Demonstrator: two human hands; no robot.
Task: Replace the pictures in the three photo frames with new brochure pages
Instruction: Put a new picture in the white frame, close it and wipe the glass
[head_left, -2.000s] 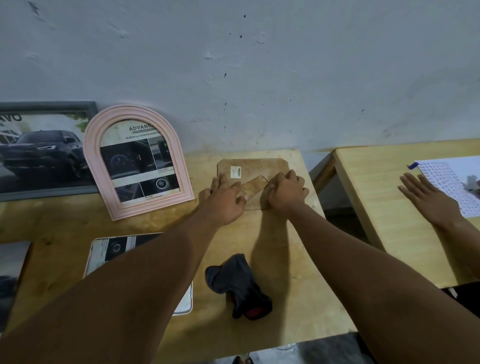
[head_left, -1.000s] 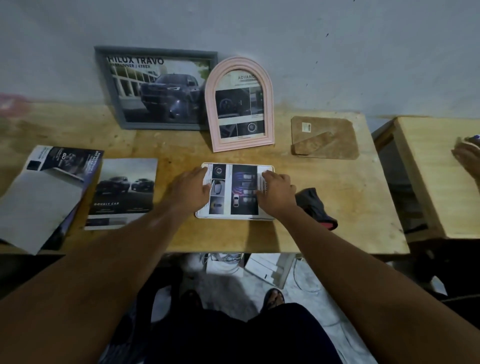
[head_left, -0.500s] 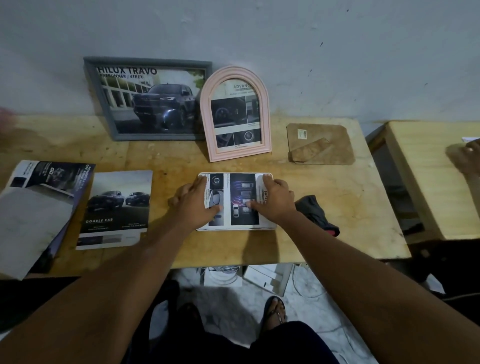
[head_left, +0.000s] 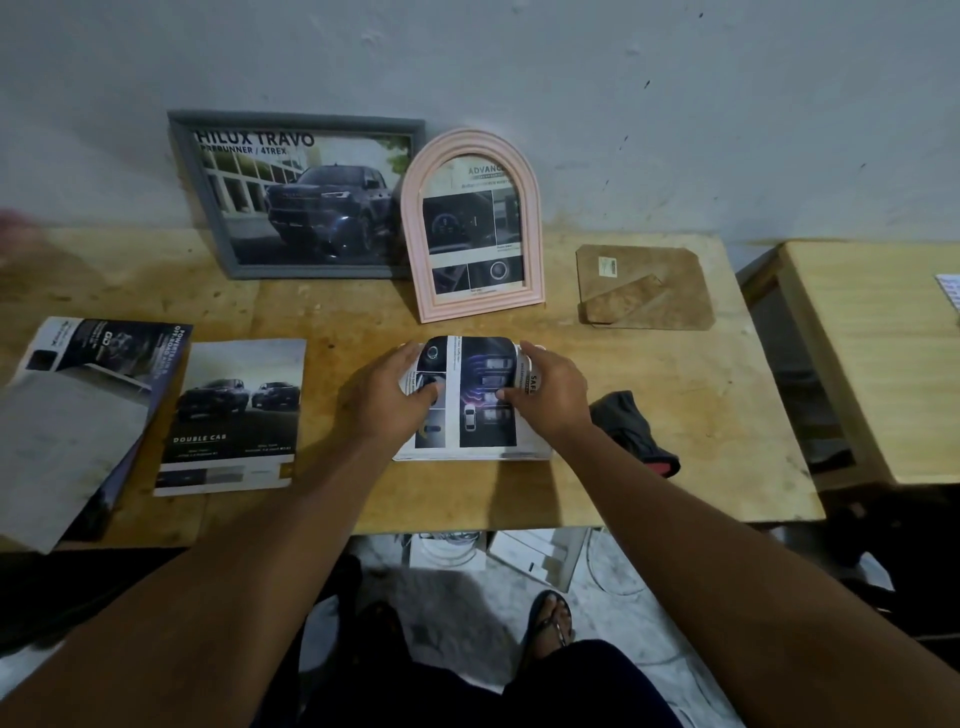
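One wooden table (head_left: 675, 415) carries three photo frames. A grey rectangular frame (head_left: 296, 120) and a pink arched frame (head_left: 413, 234) lean on the wall. Two brochures (head_left: 234, 415) lie at the left and one brown backing board (head_left: 644, 286) at the right. A white frame (head_left: 467, 456) lies flat near the front edge, with one brochure page (head_left: 478, 395) bowed over it. The left hand (head_left: 395, 395) and right hand (head_left: 550, 395) grip its sides with curled fingers.

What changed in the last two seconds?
The left hand and right hand let go of the brown backing board and moved nearer, to the printed brochure page on the white frame; they now grip its side edges, bowing it up. The pink arched frame and grey rectangular frame stayed leaning at the wall.
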